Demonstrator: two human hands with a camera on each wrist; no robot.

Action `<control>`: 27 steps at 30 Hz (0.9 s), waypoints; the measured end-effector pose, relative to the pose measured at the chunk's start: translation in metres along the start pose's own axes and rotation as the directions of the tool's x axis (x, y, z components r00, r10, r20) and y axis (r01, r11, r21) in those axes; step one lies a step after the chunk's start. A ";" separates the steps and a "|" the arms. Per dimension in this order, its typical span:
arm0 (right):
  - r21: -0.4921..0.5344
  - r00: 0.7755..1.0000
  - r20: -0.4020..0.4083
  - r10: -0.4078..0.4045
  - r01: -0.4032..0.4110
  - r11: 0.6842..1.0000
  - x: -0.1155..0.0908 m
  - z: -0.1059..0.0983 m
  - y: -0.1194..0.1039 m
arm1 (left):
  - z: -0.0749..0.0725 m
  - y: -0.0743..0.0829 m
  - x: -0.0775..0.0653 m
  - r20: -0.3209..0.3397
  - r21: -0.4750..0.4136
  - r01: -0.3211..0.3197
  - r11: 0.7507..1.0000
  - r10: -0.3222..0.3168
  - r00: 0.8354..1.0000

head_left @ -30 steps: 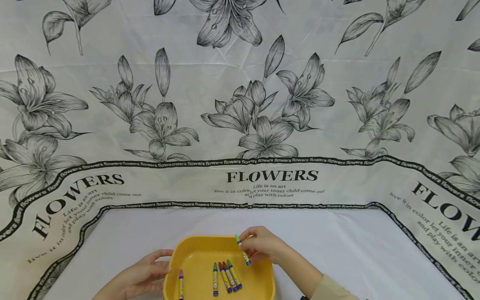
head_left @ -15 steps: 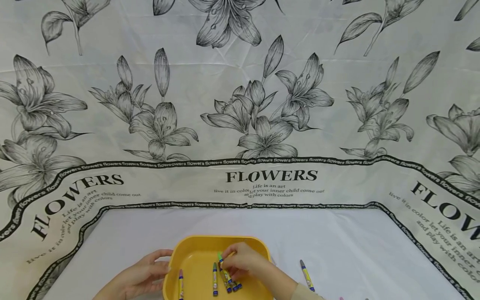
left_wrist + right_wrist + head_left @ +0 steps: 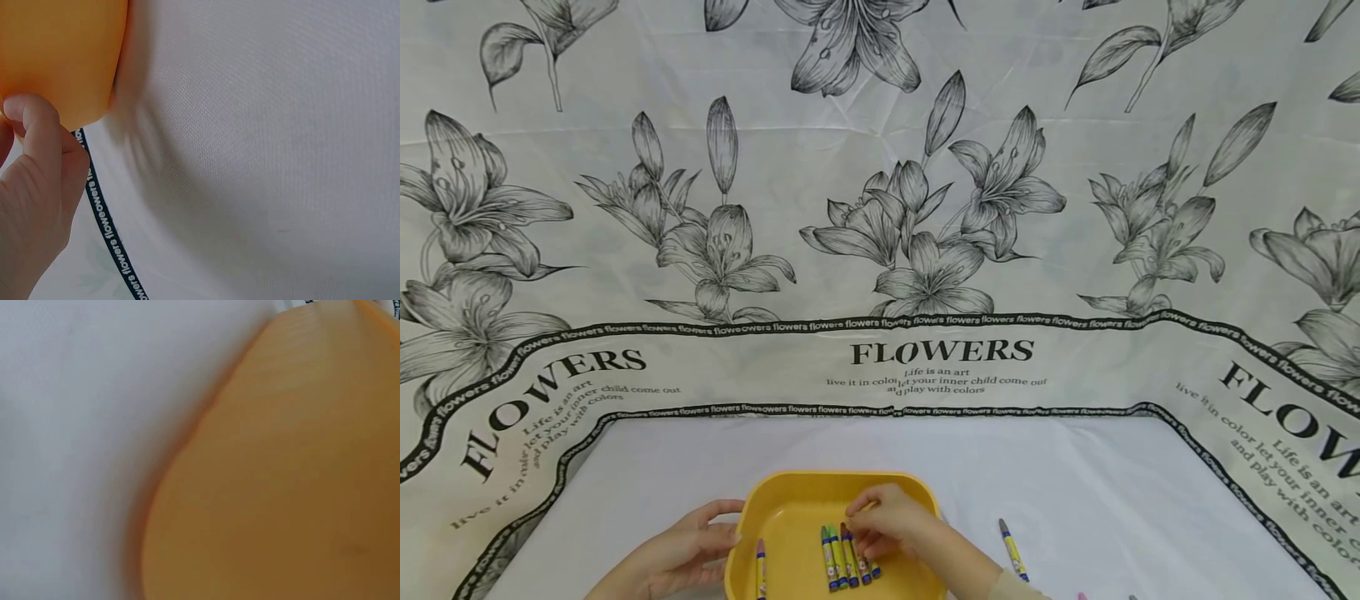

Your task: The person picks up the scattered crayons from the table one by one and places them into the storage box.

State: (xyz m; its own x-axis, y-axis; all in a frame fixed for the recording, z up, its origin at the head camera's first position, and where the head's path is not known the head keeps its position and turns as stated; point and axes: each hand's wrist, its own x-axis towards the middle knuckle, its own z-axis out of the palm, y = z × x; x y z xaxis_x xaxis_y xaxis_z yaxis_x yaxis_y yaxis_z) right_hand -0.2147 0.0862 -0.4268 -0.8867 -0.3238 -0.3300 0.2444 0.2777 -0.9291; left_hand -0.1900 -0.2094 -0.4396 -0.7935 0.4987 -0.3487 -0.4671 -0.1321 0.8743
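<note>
A yellow plastic tray (image 3: 790,483) lies on the white cloth at the bottom middle of the head view. My left hand (image 3: 685,550) grips its left wall; in the left wrist view the left hand (image 3: 44,156) pinches the tray's edge (image 3: 69,62). Several crayons stand in a row inside, among them a dark green crayon (image 3: 829,562), a light green crayon (image 3: 838,562) and a brown crayon (image 3: 849,558). Over the right end of this row is my right hand (image 3: 891,525), fingers bent; they hide the upper parts of the rightmost crayons. Whether they pinch one is hidden.
A pink crayon (image 3: 762,571) lies apart near the tray's left side. Outside, to the right, a grey-tipped crayon (image 3: 1012,550) rests on the white cloth (image 3: 1112,500). Tips of other crayons show at the bottom edge. A flower-printed curtain (image 3: 880,250) stands behind.
My right hand has moved left and down from the tray's right rim. The light green crayon it held now lies between the dark green and brown ones. The left hand stays put.
</note>
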 end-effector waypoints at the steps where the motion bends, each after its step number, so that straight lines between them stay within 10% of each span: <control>1: 0.007 1.000 0.007 -0.005 0.005 1.000 0.000 -0.003 -0.001 | 0.000 0.000 0.000 -0.003 -0.001 0.001 1.000 -0.001 1.000; 27: 0.053 0.999 -0.029 -0.042 0.044 0.998 -0.035 -0.117 -0.031 | -0.001 0.000 0.000 -0.005 0.000 -0.005 1.000 0.005 1.000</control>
State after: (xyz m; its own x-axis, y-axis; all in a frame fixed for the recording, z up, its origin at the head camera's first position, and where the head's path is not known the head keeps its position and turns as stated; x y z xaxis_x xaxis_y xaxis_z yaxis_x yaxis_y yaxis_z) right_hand -0.2373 0.1947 -0.3668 -0.9072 -0.3091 -0.2855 0.2259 0.2147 -0.9502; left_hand -0.1901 -0.2103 -0.4400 -0.7977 0.4941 -0.3457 -0.4630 -0.1343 0.8761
